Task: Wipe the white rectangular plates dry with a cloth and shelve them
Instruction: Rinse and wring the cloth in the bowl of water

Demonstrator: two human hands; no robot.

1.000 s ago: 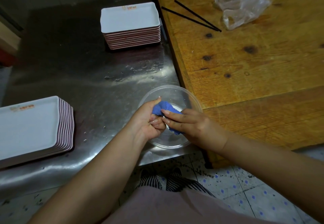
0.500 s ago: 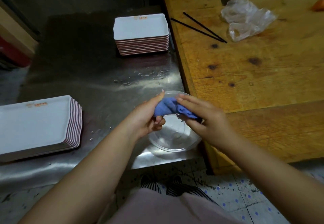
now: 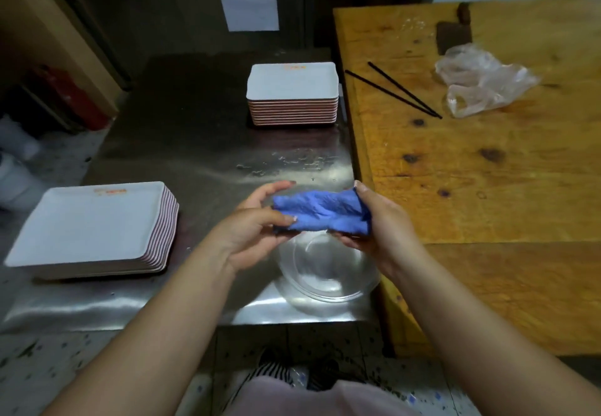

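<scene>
A crumpled blue cloth [image 3: 322,210] is stretched between both hands above a clear glass bowl [image 3: 325,269] at the steel table's front edge. My left hand [image 3: 257,223] pinches the cloth's left end. My right hand [image 3: 377,220] grips its right end, fingers curled under it. One stack of white rectangular plates [image 3: 87,223] with red-striped rims sits at the table's left. A second, smaller stack [image 3: 292,90] stands at the back, beside the wooden table.
The steel table [image 3: 201,161] has water spots near its middle. To the right stands a wooden table [image 3: 487,171] carrying two black chopsticks [image 3: 393,93], a crumpled plastic bag [image 3: 481,80] and a dark cleaver [image 3: 453,33]. A speckled tiled floor lies below.
Both hands have lifted the cloth out of the bowl and drawn it apart, spreading it wider. The camera view has tilted up, showing more of the back wall.
</scene>
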